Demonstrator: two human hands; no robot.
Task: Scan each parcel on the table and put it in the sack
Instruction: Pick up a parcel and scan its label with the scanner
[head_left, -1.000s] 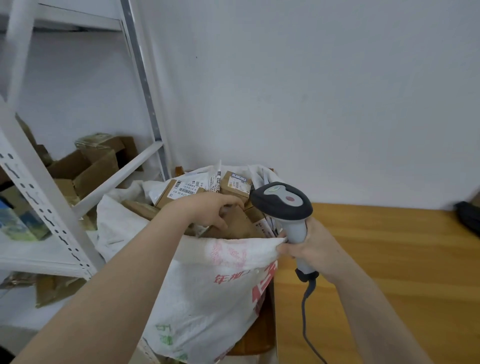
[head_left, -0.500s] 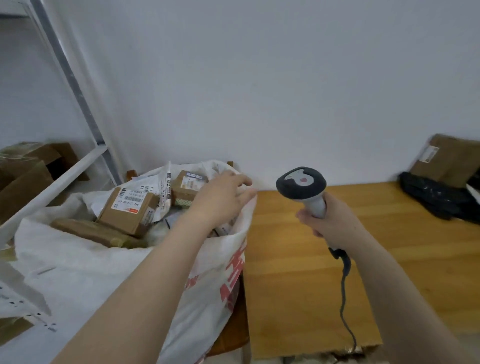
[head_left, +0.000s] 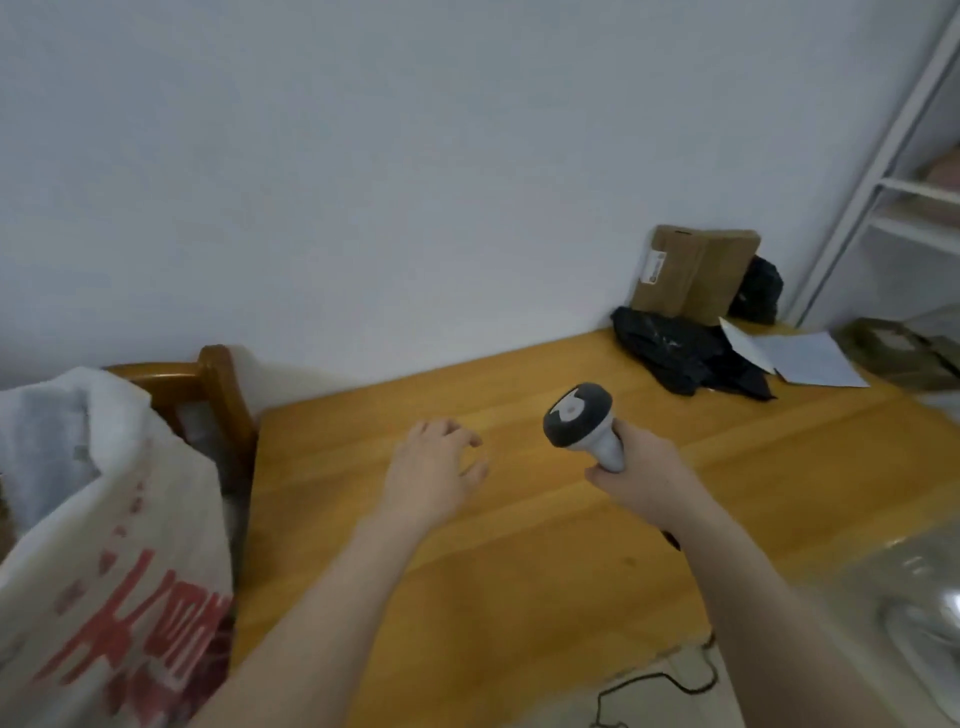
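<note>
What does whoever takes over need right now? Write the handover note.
Left hand open, empty, hovering over the wooden table.
Right hand grips the barcode scanner, head up.
White sack stands at the table's left end against a wooden chair; contents hidden here.
On the table's far right by the wall: cardboard box leaning upright, black plastic parcel in front, another black bag behind the box.
Done: no parcel in hand; count unknown.
Left: scan and sack each.

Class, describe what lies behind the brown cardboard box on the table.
A black plastic bag pokes out behind the brown cardboard box, against the white wall. The box hides the rest of it; a crumpled black plastic parcel covers the box's base.
</note>
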